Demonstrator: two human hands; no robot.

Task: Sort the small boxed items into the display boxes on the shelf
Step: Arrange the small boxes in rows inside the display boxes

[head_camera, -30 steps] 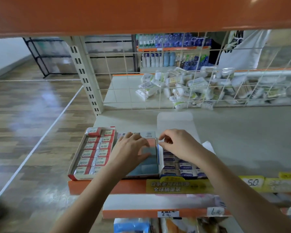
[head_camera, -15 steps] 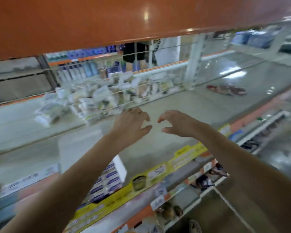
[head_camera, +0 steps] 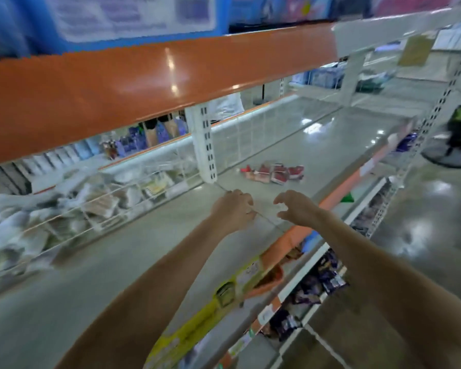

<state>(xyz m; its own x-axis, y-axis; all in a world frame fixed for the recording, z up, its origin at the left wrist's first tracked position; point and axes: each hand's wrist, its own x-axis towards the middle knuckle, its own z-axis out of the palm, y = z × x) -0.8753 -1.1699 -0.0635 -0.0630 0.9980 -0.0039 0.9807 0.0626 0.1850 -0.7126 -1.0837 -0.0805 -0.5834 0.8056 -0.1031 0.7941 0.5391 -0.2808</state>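
Observation:
A small heap of red boxed items (head_camera: 273, 173) lies loose on the grey shelf (head_camera: 133, 251), to the right of a white upright post. My left hand (head_camera: 233, 207) hovers over the shelf with curled fingers and nothing in it. My right hand (head_camera: 294, 207) is beside it, fingers spread and curved, also holding nothing. Both hands are short of the red items, which lie beyond and slightly right. The display boxes are out of view.
An orange shelf edge (head_camera: 144, 83) hangs low overhead. A wire grid (head_camera: 96, 209) backs the shelf, with white packets piled behind it. The white post (head_camera: 204, 145) stands just beyond my left hand. Lower shelves with dark packets (head_camera: 320, 280) and the glossy floor lie to the right.
My view has swung right, away from the display boxes. Both hands left the boxes and moved right along the shelf, holding nothing. The red items came nearer in view.

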